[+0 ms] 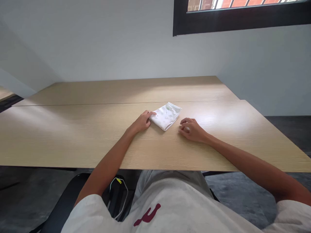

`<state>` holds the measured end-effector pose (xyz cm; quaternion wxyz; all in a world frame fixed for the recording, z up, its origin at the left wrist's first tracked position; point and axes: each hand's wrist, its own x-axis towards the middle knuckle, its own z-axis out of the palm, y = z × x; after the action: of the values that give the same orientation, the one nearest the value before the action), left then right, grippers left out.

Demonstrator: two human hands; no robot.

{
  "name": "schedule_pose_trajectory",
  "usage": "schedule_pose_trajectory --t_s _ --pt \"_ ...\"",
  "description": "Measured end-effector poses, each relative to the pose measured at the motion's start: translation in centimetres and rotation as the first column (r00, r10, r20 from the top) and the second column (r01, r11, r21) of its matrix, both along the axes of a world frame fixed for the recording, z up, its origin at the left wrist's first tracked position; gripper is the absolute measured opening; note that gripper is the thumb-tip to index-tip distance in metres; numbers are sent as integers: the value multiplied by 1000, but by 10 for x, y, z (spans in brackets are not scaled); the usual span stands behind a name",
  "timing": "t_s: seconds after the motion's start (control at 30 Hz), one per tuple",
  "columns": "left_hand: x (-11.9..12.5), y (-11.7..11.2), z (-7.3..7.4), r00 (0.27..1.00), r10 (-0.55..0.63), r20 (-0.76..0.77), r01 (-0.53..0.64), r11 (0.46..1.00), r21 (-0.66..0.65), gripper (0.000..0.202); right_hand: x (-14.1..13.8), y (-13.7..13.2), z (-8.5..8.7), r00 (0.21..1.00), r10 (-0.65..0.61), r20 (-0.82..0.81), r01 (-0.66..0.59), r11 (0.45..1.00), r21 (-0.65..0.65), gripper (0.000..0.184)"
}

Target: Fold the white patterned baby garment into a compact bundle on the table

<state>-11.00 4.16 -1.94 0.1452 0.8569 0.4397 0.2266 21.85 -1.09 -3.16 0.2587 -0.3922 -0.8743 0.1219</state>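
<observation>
A white folded cloth (166, 116) with a faint small print lies on the wooden table, turned at an angle. My left hand (143, 121) holds its left corner, the index finger on top and the thumb at the near edge. To the right of the cloth, my right hand (191, 130) rests on the table without touching it. Its fingers are loosely curled and apart. A small pale spot shows between them, and I cannot tell whether it is an object or the bright tabletop.
Two light wooden tabletops (85, 129) meet at a seam running across behind the cloth. A pale wall (116, 42) stands behind, with a dark-framed window (218, 24) at upper right. Below the table's front edge at left are a black chair (65, 200) and a white cable (125, 197).
</observation>
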Motion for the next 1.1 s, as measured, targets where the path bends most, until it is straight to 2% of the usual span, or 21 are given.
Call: schedule_pose_trajectory --t_s 0.1,0.23,0.3,0.43,0.5,0.6,0.8,1.0,1.1 --pt "8 -8 6 996 -52 70 59 993 -104 49 0 0 1 1000 12 -7 -12 999 36 13" --pt "15 -18 18 972 -212 106 234 929 -288 47 1 3 2 999 33 33 -37 993 110 35" --pt "15 -21 21 963 -249 101 268 904 -332 49 2 6 2 997 42 70 -51 989 139 38" --pt "11 -19 23 975 -221 6 218 958 -187 53 6 8 6 989 109 103 -124 982 144 37" --pt "8 -17 20 975 -218 -42 210 968 -137 54 7 9 8 983 157 98 -168 979 119 36" --pt "7 -13 12 973 -225 -49 219 969 -112 51 9 11 10 975 209 77 -214 974 71 39" --pt "8 -4 -6 976 -219 5 219 975 -42 35 16 18 8 976 215 41 -216 976 27 38" --pt "18 -3 -7 952 -304 38 297 946 131 21 26 28 5 954 297 -37 -299 952 -64 26" --pt "23 -4 -7 946 -320 51 312 942 125 21 29 31 3 942 331 -51 -334 939 -84 26"
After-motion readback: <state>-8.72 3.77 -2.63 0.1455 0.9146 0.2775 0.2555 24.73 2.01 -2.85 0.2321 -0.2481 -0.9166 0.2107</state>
